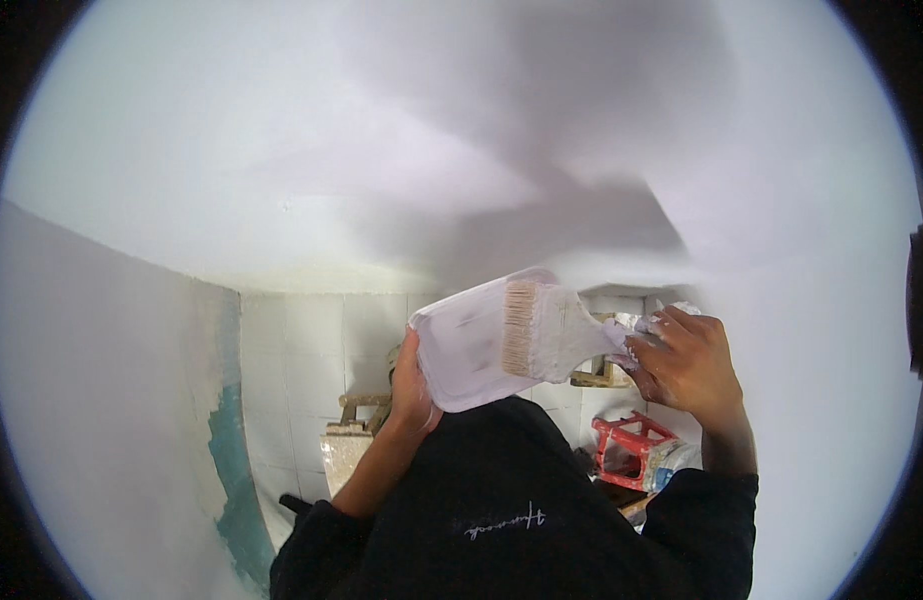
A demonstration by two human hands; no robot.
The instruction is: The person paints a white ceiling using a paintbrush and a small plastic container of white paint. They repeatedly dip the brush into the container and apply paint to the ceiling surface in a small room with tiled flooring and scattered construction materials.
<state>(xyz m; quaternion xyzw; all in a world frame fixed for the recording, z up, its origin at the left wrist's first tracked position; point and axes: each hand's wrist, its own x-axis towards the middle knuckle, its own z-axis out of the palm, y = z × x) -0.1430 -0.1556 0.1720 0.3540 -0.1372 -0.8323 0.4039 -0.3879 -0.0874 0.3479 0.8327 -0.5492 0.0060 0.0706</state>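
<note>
Holding a wide paintbrush [546, 335] by its handle in the closed right hand [686, 365], the person rests its bristles on a white tray [461, 350] that the left hand [413, 390] grips at the tray's lower edge. Most of the wall [381, 150] ahead looks evenly white, so the painting seems well along. A bare teal patch [231, 460] low on the left wall appears uncoated.

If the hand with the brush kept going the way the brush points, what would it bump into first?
The right hand aims its paintbrush leftward, bristles already over the white tray that the left hand holds, so probably the tray, though depth is unclear.
</note>
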